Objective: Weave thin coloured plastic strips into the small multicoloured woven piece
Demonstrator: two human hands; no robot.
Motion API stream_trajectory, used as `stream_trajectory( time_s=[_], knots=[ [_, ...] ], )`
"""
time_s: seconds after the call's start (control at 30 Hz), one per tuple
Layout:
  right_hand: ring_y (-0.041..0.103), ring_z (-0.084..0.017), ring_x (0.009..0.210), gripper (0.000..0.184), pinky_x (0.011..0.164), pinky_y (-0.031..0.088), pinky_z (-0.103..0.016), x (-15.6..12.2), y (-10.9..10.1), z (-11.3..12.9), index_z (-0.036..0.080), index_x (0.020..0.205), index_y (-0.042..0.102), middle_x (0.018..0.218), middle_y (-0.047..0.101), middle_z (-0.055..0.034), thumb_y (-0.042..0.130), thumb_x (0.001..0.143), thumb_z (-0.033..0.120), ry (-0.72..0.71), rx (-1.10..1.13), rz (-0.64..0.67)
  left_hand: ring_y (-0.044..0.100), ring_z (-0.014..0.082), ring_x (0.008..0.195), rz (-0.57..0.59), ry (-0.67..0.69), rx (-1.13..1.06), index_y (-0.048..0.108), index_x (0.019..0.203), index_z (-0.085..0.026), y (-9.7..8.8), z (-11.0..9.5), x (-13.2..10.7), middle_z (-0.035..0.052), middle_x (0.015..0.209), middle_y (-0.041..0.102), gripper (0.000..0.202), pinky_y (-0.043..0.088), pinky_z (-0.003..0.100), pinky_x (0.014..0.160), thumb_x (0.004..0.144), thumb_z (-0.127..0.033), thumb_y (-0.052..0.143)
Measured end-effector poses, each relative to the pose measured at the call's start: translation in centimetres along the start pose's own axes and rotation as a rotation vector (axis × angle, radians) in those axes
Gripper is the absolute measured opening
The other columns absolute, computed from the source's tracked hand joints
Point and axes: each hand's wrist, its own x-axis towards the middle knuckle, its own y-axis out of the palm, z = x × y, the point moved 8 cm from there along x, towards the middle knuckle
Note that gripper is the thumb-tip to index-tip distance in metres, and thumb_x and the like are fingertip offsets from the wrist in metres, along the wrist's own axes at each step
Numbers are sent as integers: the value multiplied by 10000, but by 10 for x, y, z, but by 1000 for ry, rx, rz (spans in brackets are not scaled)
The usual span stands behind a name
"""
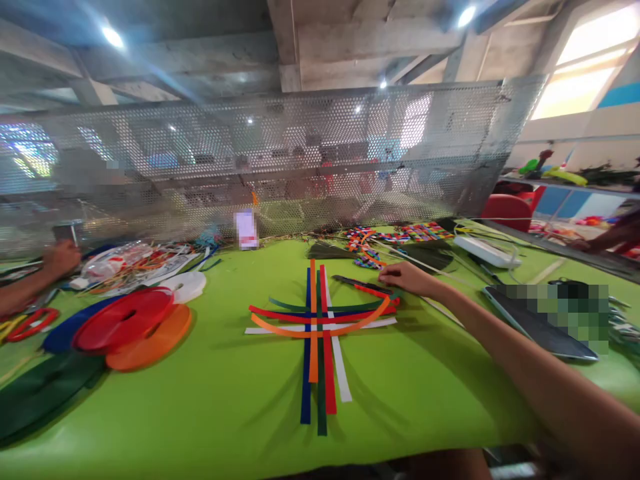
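2 hands: right hand (pixel 407 277) pinches right ends of strips (pixel 320 320), crossed mid green bench (pixel 215 400); left hand unseen. Strips look light, springy, slippery; likely best gripped near ends. Reels (pixel 125 323) left of strips.

Glossy, smooth plastic strips (pixel 320 333), crossed, in orange, red, blue, green, white. Matt lime-green table cover (pixel 225 407), smooth, prob. vinyl or cloth, can't tell. Shiny plastic tape rolls (pixel 125 327) in red, orange, blue. Perforated metal screen (pixel 280 160), dull grey. Rough bare concrete ceiling (pixel 325 47).
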Motion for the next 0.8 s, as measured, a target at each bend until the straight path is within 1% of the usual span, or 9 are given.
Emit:
stream_trajectory(
  time_s=[0.13,0.17,0.27,0.3,0.4,0.43,0.53,0.77,0.8],
  knots=[
    [592,-220,718,470,697,464,-345,0,0,-2,187,784,734,769,720,-56,617,772,642,2,1,3,653,162,955,-4,8,-47,353,1320,142,-13,8,-1,162,1207,564,590,537,403,795,976,-228,657],
    [598,-223,729,471,704,467,-346,0,0,-2,185,793,736,787,726,-59,617,771,640,3,2,3,649,148,894,-5,7,-56,520,1300,-25,-17,10,-2,95,1193,598,447,574,370,804,969,-288,665],
    [604,-226,743,476,707,466,-345,0,0,-1,182,799,738,805,733,-61,616,763,640,8,7,3,671,132,886,-3,15,-74,488,1193,-5,-28,15,-5,56,994,626,167,472,267,647,1040,-72,492],
    [603,-225,737,477,702,463,-344,0,0,-1,179,796,739,793,730,-61,616,761,639,10,9,5,667,122,937,-1,17,-77,301,1181,162,-32,17,-6,117,989,604,211,392,273,657,1043,33,395],
    [600,-219,711,481,688,454,-340,-2,0,1,170,802,738,759,717,-61,616,759,633,15,15,10,643,104,887,-27,-12,-81,334,1292,156,-44,25,-12,160,1149,582,484,519,345,727,1022,-168,572],
    [601,-217,706,482,689,454,-340,-2,-1,2,169,801,737,755,715,-61,617,760,633,15,17,10,638,106,843,-41,-26,-82,467,1307,49,-47,27,-14,114,1180,595,478,558,340,766,987,-262,637],
    [604,-214,702,489,691,460,-338,-3,-1,3,171,780,731,750,714,-61,622,759,647,13,24,9,638,91,815,-82,-60,-87,506,1260,48,-50,31,-17,115,1152,615,420,547,302,726,1006,-272,604],
    [610,-225,718,493,685,471,-339,-1,-1,0,179,808,754,781,734,-68,634,749,653,26,30,3,648,126,906,-169,-158,-128,359,1303,142,-12,23,-8,136,1179,574,542,539,396,780,1004,-231,615],
    [611,-227,721,492,689,472,-340,-1,-1,-1,177,812,755,785,735,-70,634,749,650,29,28,3,649,132,909,-178,-171,-140,425,1319,67,0,19,-6,134,1190,588,470,549,381,785,1015,-247,598]
  ],
)
